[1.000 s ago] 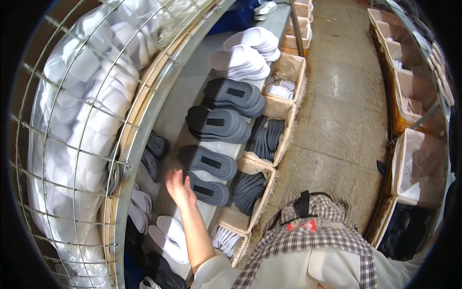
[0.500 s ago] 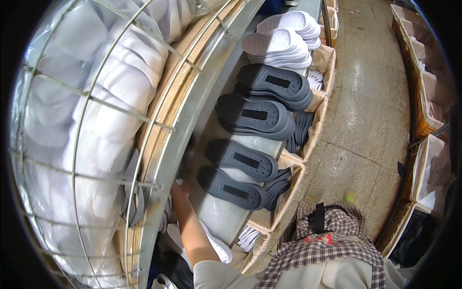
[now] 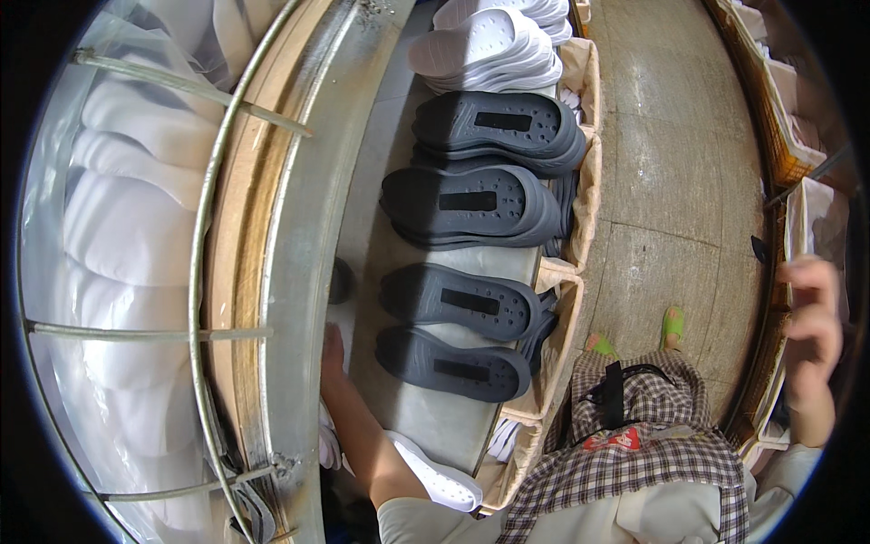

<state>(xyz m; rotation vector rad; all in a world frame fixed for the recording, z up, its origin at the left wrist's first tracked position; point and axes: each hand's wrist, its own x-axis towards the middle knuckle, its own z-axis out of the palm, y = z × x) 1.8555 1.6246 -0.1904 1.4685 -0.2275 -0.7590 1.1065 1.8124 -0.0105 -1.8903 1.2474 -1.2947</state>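
My left arm reaches in under the metal shelf edge. Only part of my left hand (image 3: 333, 349) shows, and its fingers are hidden behind that edge. Beside it lies the nearest dark grey shoe sole (image 3: 406, 358), with a black strip in the middle and holes at one end. Another grey sole (image 3: 412, 295) lies just beyond, then stacked grey soles (image 3: 424, 195) farther back. A dark rounded thing (image 3: 342, 281) sits partly hidden beyond my left hand. My right hand (image 3: 811, 317) is raised at the far right, fingers loosely bent, with nothing visible in them.
White soles (image 3: 485, 45) are stacked at the back, and a white sole (image 3: 435, 476) lies near my left forearm. Cloth-lined baskets (image 3: 564, 317) line the bench's right side. A wire rack (image 3: 201, 227) with bagged white pieces stands left. More baskets (image 3: 788, 118) line the aisle (image 3: 666, 181).
My right hand has come into view at the right. My left hand remains by the shelf edge, now more hidden behind it. The view has shifted, bringing the rack closer.
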